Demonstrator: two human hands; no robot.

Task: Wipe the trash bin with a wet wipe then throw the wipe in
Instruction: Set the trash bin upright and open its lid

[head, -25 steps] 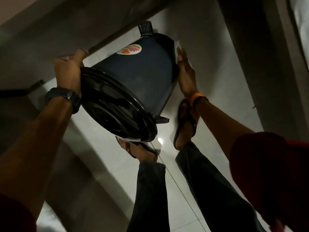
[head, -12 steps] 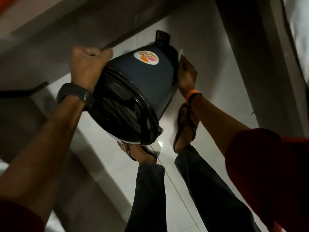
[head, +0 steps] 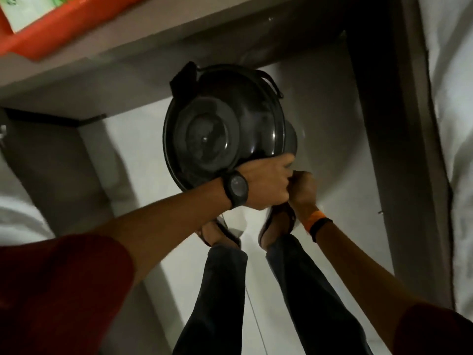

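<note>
I've turned the trash bin (head: pixel 225 139) lid-up toward me, left hand (head: pixel 268 183) gripping its near rim, right hand (head: pixel 303 188) fisted, wipe unseen; I should wipe firmly.

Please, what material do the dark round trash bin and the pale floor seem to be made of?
The dark round trash bin looks like moulded plastic with a glossy finish: its lid shows soft highlights and smooth moulded rings. The pale floor looks like glazed ceramic tile, though polished stone is possible: it is shiny, and a thin straight joint line runs between the legs.
</note>
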